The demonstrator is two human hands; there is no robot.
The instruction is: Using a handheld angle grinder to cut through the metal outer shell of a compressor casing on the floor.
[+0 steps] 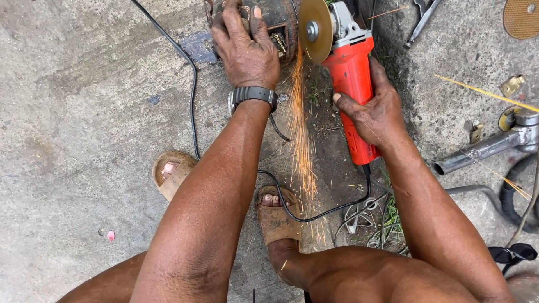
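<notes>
It was an outdoor metalwork yard; rough concrete ground (84,112); a spare grinding disc (521,18), a metal pipe (483,148) and scattered brass scraps (512,85) lay about.

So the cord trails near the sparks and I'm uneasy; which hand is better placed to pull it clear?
Probably the left hand: it only steadies the metal part, near the cord. The right hand grips the sparking grinder.

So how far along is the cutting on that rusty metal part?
Done: nothing cut off that shows. In hand: the left hand steadies the rusty metal part while the right hand holds the red grinder, its disc at the part's edge, sparks flying. Left: can't tell; the cut is hidden.
</notes>
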